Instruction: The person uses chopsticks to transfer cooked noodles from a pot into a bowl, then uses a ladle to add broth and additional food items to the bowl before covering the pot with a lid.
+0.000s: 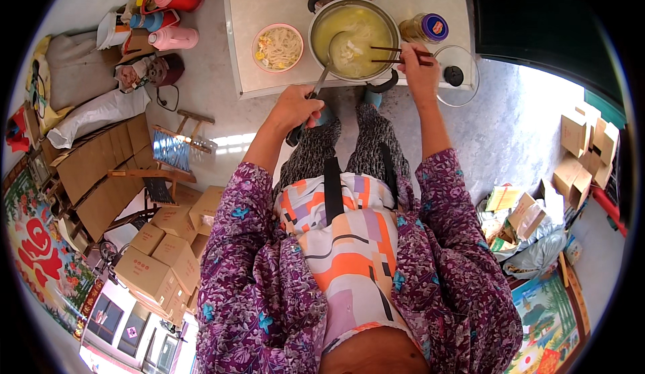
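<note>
Your left hand (295,107) is clamped on the ladle (327,65) dipped in the soup pot (354,31) at the table (242,38) edge, right hand (418,62) pinching chopsticks (396,55) over the broth, likely steadying food.

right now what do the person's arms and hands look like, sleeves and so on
Both arms wear loose purple floral sleeves with blue and pink flowers, pushed up so the forearms are bare. The left hand and right hand are bare: no gloves, and no rings or watch that I can make out.
</note>
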Demonstrator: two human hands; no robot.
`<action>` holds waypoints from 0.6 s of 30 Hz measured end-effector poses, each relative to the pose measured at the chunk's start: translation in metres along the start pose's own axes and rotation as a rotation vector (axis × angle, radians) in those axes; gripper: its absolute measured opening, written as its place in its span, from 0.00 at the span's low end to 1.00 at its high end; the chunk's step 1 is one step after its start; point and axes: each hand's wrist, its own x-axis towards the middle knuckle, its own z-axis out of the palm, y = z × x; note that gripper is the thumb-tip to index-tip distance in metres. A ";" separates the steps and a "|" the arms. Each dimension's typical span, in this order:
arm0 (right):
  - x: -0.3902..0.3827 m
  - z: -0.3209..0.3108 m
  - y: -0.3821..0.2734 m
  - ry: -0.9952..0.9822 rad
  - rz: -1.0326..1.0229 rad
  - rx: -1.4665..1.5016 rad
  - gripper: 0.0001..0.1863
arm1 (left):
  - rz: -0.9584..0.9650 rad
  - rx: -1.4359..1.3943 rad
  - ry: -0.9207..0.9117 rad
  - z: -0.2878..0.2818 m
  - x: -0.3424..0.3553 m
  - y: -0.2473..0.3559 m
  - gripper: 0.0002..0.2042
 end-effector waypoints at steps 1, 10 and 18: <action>-0.001 0.002 0.006 -0.005 0.009 0.026 0.12 | -0.001 -0.003 -0.004 0.000 0.001 0.000 0.07; 0.000 -0.001 -0.006 -0.028 0.026 0.144 0.11 | 0.013 0.003 -0.005 -0.004 0.000 0.003 0.07; 0.013 -0.009 0.006 -0.006 0.005 -0.086 0.12 | 0.000 0.025 -0.050 -0.007 0.004 -0.001 0.08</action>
